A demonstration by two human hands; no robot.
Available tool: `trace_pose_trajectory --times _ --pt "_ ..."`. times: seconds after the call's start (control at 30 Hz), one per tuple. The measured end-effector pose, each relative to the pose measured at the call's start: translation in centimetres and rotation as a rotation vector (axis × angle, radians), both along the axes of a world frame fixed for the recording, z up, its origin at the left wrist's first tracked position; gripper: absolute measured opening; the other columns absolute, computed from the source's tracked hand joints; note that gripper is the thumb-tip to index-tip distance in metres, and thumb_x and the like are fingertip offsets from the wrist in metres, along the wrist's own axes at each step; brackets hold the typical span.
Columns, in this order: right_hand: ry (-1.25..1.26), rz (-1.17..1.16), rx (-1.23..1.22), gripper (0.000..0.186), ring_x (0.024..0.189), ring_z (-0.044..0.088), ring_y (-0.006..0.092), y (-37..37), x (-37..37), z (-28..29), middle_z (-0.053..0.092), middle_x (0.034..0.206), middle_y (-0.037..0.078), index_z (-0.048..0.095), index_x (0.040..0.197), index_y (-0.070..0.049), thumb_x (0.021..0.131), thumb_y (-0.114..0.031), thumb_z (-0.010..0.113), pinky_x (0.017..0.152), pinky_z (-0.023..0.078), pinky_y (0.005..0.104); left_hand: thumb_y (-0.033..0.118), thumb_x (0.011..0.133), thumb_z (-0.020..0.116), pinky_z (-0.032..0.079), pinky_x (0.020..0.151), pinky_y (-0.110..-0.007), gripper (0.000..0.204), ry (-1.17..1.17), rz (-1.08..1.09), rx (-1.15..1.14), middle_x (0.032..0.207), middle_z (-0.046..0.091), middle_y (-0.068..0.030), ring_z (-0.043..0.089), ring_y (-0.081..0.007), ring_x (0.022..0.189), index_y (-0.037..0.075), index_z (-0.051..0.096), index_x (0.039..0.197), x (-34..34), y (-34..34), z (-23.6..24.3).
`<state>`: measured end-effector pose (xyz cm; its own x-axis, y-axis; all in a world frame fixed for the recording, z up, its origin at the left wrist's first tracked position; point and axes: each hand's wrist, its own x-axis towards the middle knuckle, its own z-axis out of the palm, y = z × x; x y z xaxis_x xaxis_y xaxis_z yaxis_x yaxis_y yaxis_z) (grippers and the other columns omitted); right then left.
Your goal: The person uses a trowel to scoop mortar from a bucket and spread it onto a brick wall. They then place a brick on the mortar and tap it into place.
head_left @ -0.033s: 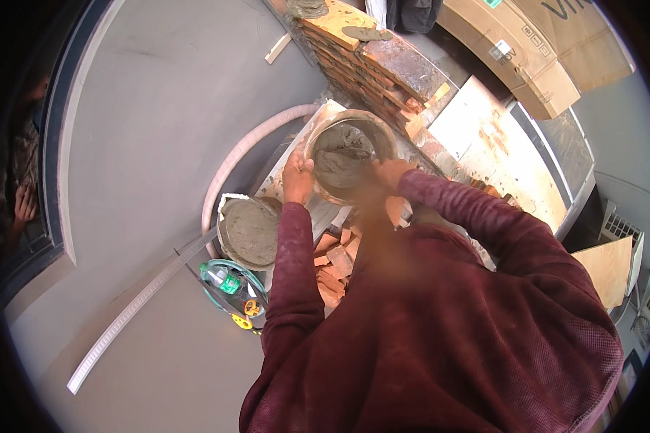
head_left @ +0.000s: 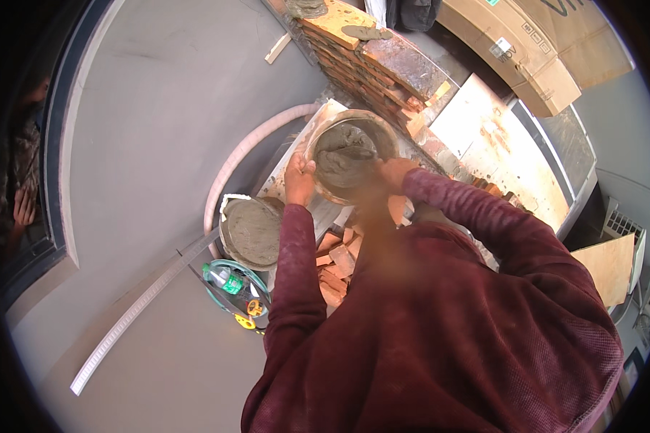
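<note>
A round bucket (head_left: 390,137) of wet grey mortar (head_left: 345,141) stands in front of me. My left hand (head_left: 300,180) is closed on its left rim, thumb uppermost. My right hand (head_left: 397,175) is closed at the bucket's right side, by the rim. A brownish blur covers its fingertips, so what they grip is hidden. A mortar-coated edge, perhaps of a tool blade, shows in the mix beside that hand. Left of my left forearm is a second mortar-filled container (head_left: 251,231) with a pale, crusted rim.
Broken bricks (head_left: 336,263) lie between my arms. A low brick wall (head_left: 383,72) with mortar on top rises ahead. At left are a pale hose (head_left: 227,162), a long metal strip (head_left: 126,328), and a tub (head_left: 217,294) with a green bottle (head_left: 227,280). Cardboard boxes (head_left: 512,65) stand far right.
</note>
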<state>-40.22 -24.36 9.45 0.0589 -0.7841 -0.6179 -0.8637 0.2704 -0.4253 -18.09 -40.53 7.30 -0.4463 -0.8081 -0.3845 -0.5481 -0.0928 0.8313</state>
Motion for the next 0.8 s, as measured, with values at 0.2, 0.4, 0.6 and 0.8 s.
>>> trace_pose_trajectory --times 0.2,0.4,0.6,0.8 --pt "-0.213 -0.283 0.076 0.04 0.097 0.063 0.0374 0.6 0.1 -2.1 0.065 0.099 0.024 0.054 0.111 -0.001 0.075 -0.015 0.062 0.077 0.051 0.0425 0.003 0.094 0.051 0.041 0.071 -0.022 0.005 0.152 0.055 0.175 0.087 0.055 -0.0017 0.047 -0.0068 0.08 0.003 0.047 0.096 0.3 2.1 0.3" --pt "-0.556 -0.616 0.305 0.02 0.058 0.061 0.028 1.5 2.7 0.3 0.06 0.072 0.012 0.056 0.095 -0.003 0.078 -0.014 0.06 0.047 0.047 0.0387 0.008 0.098 0.049 0.043 0.061 -0.023 0.004 0.23 0.121 0.238 0.095 0.059 -0.0008 0.05 -0.0054 0.079 0.009 0.045 0.099 -0.5 5.6 1.0" --pt "-0.893 -0.689 0.13 0.014 0.047 0.051 0.0136 5.3 2.7 -5.5 0.052 0.063 0.003 0.055 0.091 -0.007 0.079 -0.01 0.061 0.039 0.039 0.0323 0.012 0.098 0.049 0.045 0.063 -0.024 0.006 0.204 0.1 0.232 0.096 0.058 -0.0008 0.051 -0.0069 0.078 0.008 0.045 0.1 -1.2 6.4 -0.5" --pt "-0.934 -0.711 0.301 0.015 0.046 0.05 0.0099 5.8 0.7 0.6 0.052 0.062 0.001 0.055 0.092 -0.006 0.078 -0.009 0.061 0.039 0.04 0.0272 0.014 0.098 0.05 0.047 0.066 -0.026 0.007 0.276 0.205 0.316 0.092 0.055 0.0015 0.051 -0.0069 0.079 0.009 0.046 0.101 1.4 6.8 0.1"
